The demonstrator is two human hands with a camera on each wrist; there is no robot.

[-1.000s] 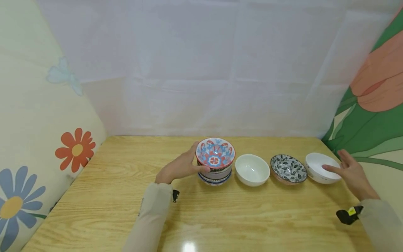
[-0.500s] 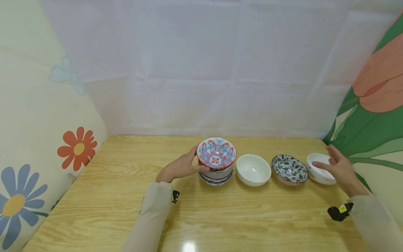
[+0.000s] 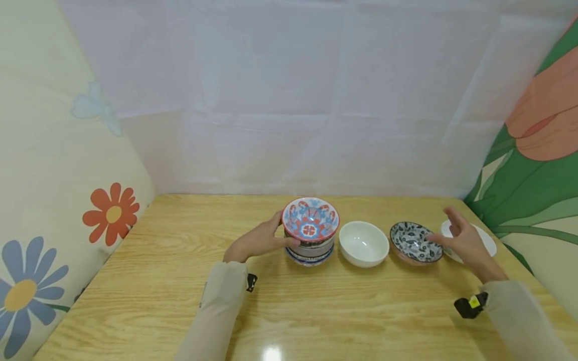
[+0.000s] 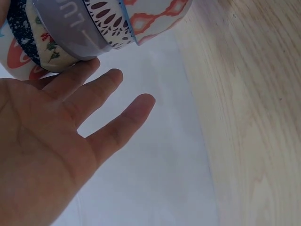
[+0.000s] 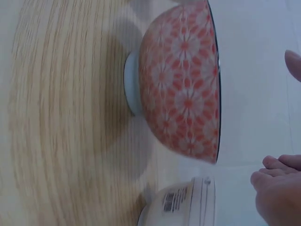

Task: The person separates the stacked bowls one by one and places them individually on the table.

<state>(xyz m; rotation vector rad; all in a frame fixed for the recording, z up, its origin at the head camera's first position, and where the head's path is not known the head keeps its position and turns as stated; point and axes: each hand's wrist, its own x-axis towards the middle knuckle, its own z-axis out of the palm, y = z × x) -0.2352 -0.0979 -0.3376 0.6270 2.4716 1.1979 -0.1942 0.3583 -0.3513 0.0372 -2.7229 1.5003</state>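
Head view, glazed round bowls (image 3: 309, 230), grained wooden table (image 3: 316, 311)

Bare tabletop (image 3: 316, 311) before bowl row (image 3: 363, 243)
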